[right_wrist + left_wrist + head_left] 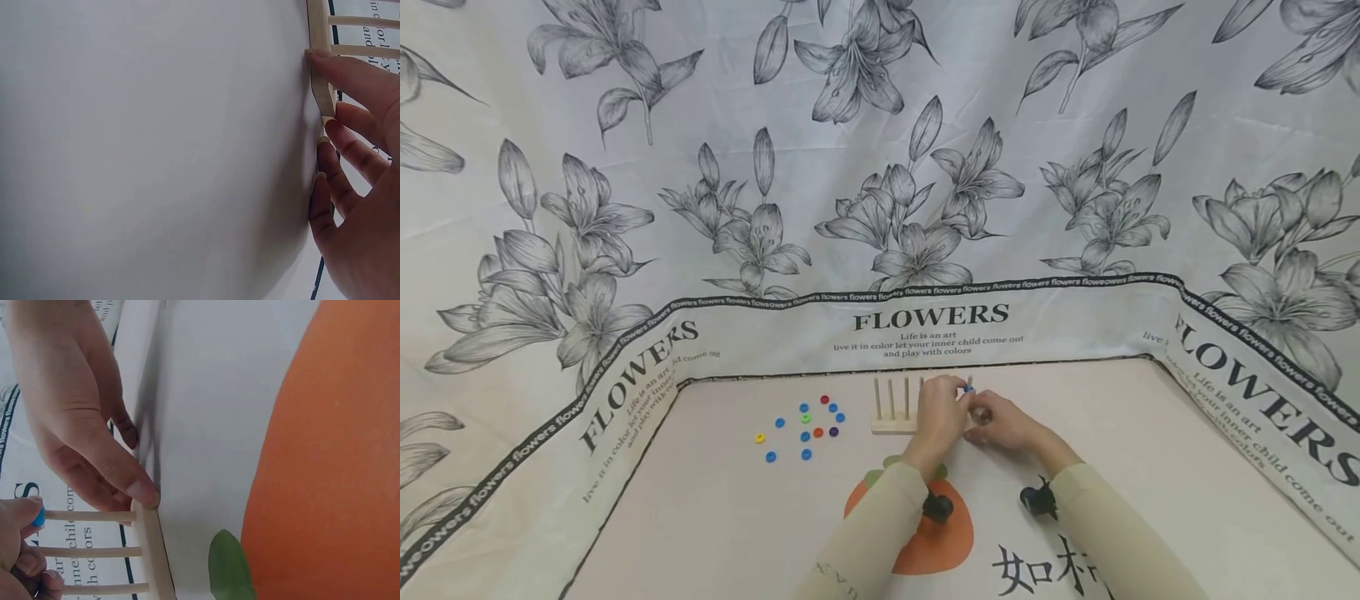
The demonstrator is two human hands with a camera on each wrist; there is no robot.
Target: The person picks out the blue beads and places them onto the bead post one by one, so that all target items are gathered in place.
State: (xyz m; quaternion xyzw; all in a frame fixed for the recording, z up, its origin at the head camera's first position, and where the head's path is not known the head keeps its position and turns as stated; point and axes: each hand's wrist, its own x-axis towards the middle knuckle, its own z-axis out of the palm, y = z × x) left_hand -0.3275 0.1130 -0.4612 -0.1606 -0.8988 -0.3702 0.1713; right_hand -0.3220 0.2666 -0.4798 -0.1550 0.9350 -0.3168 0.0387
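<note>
A wooden peg rack (891, 427) stands near the back of the table, with several thin upright pegs along its base. My left hand (942, 417) reaches across its right half and hides some of the pegs. Between left thumb and finger is a small blue bead (39, 517), pinched at the tip of the end peg. My right hand (1003, 422) steadies the rack's right end. In the right wrist view, that thumb and index finger grip the base (320, 75) from both sides, the other fingers lying beyond its end.
Left of the rack, loose beads lie scattered: several blue ones, a yellow bead (760, 438), a green bead (806, 418), a purple bead (833, 432) and reddish ones. The cloth has a printed orange persimmon (940, 542) and black characters. A flowered curtain (917, 192) rises behind the table.
</note>
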